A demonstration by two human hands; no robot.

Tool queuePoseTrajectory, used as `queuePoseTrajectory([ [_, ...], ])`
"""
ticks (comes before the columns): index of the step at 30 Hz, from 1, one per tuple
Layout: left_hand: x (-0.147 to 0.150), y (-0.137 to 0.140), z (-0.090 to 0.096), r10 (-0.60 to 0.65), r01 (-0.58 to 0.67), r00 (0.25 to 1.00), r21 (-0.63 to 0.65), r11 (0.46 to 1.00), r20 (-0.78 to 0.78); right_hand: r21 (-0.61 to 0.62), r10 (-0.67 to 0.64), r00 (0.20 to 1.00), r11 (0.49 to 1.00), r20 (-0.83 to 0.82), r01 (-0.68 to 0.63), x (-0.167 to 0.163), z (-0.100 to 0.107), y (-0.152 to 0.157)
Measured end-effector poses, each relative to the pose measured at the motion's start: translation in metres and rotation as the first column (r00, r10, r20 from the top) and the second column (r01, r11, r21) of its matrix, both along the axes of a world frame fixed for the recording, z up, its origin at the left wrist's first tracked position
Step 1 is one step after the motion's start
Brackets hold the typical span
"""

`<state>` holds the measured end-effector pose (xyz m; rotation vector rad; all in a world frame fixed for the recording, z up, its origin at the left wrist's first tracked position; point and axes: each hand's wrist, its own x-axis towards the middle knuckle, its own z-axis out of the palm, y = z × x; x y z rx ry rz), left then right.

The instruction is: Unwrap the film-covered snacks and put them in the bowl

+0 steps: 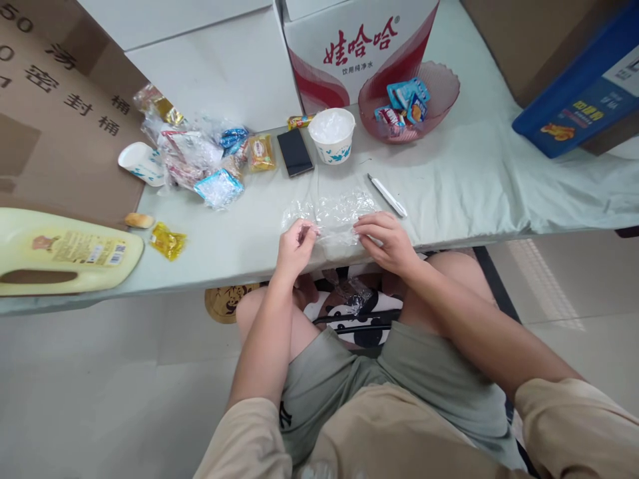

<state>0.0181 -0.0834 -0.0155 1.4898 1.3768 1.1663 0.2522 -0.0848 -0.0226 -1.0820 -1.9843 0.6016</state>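
Left hand: we see our left hand (294, 249) with thumb and forefinger pinched together on the near left part of the clear plastic film (344, 205).
Right hand: our right hand (388, 244) has its fingers bent and their tips pinching the film's near right part.
Clear film: we find it crinkled and see-through (its outline is hard to trace), stretched between the two hands at the near edge of the bench (449, 193).
White cutter: we see a slim white tool (388, 196) lying aslant just beyond the right hand, near the film.
Paper tub: beyond the film we have a white tub with blue print (335, 152), upright, with clear plastic inside.
Phone: a dark-screened phone (295, 153) lies flat just left of the tub.
Pink bowl: to the tub's right we see a ribbed pink bowl (442, 103) holding blue and red packets.
Left side: we see a heap of wrapped packets (194, 156), a white cup (141, 163) on its side, a yellow wrapper (168, 241) and a pale yellow jug (94, 243).
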Motion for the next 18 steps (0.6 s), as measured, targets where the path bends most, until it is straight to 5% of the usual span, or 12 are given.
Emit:
queuePoseTrajectory([
  [6,-0.004,0.006,-0.002,0.161,-0.163,0.965,-0.012,0.987,0.208,-0.259,-0.21,0.929,0.957,-0.305,0.131,0.006,0.004,-0.003],
  [10,-0.008,0.01,-0.005,0.205,-0.197,0.941,-0.055,0.979,0.27,-0.34,-0.136,0.852,0.939,-0.506,-0.052,0.008,0.002,-0.003],
  [13,-0.011,0.012,-0.006,0.182,-0.177,0.965,-0.042,0.983,0.188,-0.396,-0.056,0.861,0.902,-0.505,-0.174,0.008,0.003,-0.002],
  [18,-0.014,0.013,-0.008,0.162,-0.16,0.981,-0.025,0.987,0.107,-0.449,-0.212,0.846,0.893,-0.488,-0.035,0.011,0.003,0.004],
])
